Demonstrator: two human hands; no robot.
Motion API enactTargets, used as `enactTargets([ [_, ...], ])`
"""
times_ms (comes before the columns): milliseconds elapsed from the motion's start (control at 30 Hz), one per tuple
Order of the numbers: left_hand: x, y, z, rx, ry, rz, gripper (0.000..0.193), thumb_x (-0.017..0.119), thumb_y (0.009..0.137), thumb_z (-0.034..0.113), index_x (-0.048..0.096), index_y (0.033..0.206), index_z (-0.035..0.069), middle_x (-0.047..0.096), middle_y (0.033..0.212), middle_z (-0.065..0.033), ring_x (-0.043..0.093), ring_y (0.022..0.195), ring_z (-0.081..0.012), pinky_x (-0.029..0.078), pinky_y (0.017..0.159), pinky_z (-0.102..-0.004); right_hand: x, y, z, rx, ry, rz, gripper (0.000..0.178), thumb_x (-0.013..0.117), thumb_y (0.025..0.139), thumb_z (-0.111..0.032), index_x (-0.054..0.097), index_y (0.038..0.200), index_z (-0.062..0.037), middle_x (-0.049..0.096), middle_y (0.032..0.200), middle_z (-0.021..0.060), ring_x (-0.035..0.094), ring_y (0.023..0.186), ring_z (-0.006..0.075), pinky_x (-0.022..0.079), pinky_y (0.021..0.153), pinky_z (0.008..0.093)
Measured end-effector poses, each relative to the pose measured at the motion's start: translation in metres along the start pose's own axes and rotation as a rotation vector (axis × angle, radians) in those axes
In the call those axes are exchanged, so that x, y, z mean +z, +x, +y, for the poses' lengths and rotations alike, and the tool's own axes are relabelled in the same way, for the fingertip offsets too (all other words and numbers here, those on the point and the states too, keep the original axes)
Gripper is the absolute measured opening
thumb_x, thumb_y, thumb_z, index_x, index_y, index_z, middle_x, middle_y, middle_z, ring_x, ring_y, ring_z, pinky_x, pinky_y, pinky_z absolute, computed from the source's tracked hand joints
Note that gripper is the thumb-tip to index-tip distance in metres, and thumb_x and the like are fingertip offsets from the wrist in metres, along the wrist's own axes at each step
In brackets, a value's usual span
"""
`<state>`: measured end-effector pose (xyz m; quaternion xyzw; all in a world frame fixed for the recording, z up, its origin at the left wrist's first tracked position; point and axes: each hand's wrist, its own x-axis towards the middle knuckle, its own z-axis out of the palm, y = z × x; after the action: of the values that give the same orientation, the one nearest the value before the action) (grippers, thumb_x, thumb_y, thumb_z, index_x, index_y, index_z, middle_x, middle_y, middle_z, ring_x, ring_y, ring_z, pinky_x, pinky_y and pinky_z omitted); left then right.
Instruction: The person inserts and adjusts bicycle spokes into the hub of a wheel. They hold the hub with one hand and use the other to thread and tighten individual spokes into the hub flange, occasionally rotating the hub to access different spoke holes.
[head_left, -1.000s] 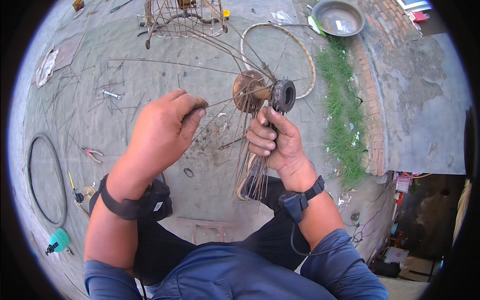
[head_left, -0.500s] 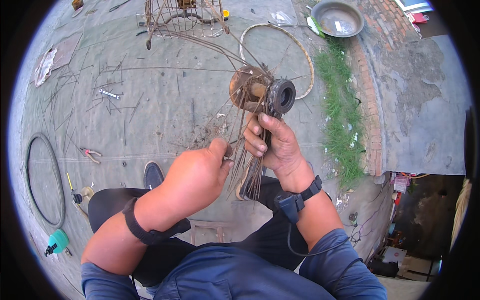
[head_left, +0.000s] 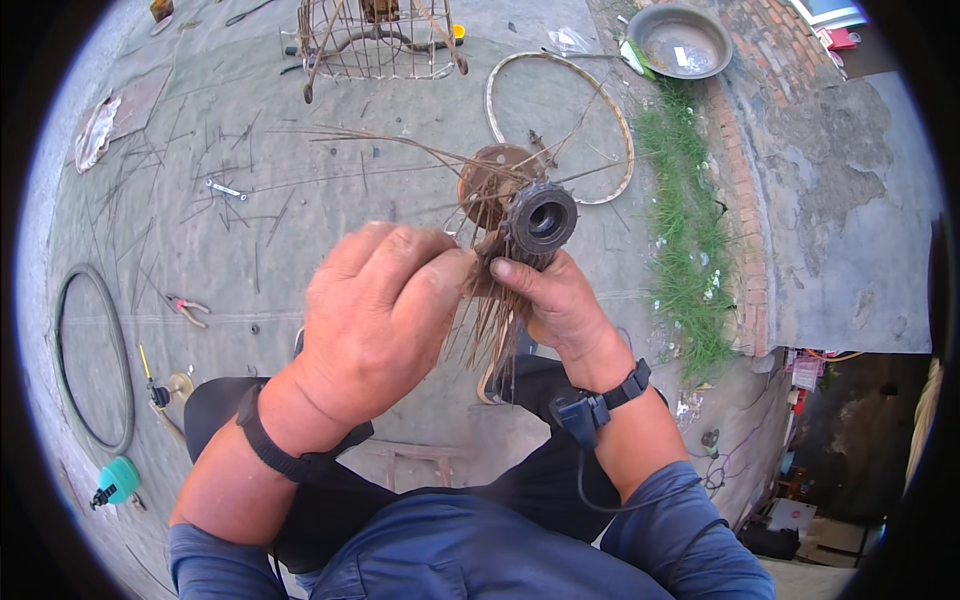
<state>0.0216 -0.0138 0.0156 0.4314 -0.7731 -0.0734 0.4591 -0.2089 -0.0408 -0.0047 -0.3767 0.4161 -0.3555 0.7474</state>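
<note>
A rusty bicycle wheel hub (head_left: 495, 185) with a dark toothed sprocket (head_left: 542, 217) is held up in front of me. Loose, rusty spokes (head_left: 500, 345) hang from it in a bundle, and others stick out to the upper left. My right hand (head_left: 572, 308) grips the hub and spokes from below, its thumb lying just under the sprocket. My left hand (head_left: 375, 310) has its fingers curled and pressed together at the spokes beside the hub; its fingertips are partly hidden.
A bare wheel rim (head_left: 628, 150) lies beyond the hub, near a wire basket (head_left: 375, 60) and a metal basin (head_left: 725, 50). On the left lie a black tyre (head_left: 127, 370), pliers (head_left: 187, 310), a wrench (head_left: 227, 190) and scattered spokes. A teal bottle (head_left: 120, 480) stands lower left.
My left hand has moved up to the spokes beside the hub. The hub has turned and sunk slightly, and several spokes now point farther left.
</note>
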Motion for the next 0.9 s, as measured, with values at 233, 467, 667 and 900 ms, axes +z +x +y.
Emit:
enactTargets([
  [233,-0.005,-0.002,-0.008,-0.142,0.052,-0.044,0.022,0.077,0.089,0.006,0.071,0.110,0.005,0.069,0.101,-0.0098,0.068,0.088,-0.0318,0.056,0.074,-0.0432,-0.005,-0.007,0.000,0.042,0.054,-0.031,0.032,0.077,0.101,-0.016,0.068,0.128,-0.0010,0.071,0.102,0.0055,0.071,0.091,0.0186,0.063,0.087,0.0404],
  [467,-0.013,-0.004,0.001,-0.551,-0.392,-0.335,0.017,0.066,0.104,0.011,0.071,0.117,0.002,0.074,0.088,-0.0129,0.072,0.076,-0.0320,0.058,0.070,-0.0424,-0.012,-0.005,0.002,0.008,0.134,-0.118,0.035,0.077,0.101,-0.016,0.067,0.131,-0.0008,0.066,0.096,0.0021,0.065,0.085,0.0132,0.057,0.075,0.0342],
  [667,-0.009,-0.005,0.010,-0.789,-0.739,-0.587,0.017,0.056,0.110,0.006,0.068,0.118,-0.003,0.076,0.085,-0.0098,0.072,0.073,-0.0165,0.059,0.069,-0.0322,-0.010,-0.003,0.003,0.001,0.098,-0.064,0.040,0.079,0.099,-0.019,0.065,0.133,-0.0034,0.068,0.099,0.0064,0.068,0.092,0.0185,0.058,0.076,0.0366],
  [900,0.008,-0.019,0.009,-0.592,-0.407,-0.610,0.017,0.063,0.108,0.015,0.068,0.103,0.000,0.077,0.083,-0.0156,0.076,0.077,-0.0335,0.059,0.071,-0.0429,-0.017,-0.005,0.007,-0.016,-0.031,-0.067,0.043,0.080,0.098,-0.017,0.064,0.135,-0.0037,0.076,0.116,0.0130,0.072,0.112,0.0252,0.057,0.091,0.0379],
])
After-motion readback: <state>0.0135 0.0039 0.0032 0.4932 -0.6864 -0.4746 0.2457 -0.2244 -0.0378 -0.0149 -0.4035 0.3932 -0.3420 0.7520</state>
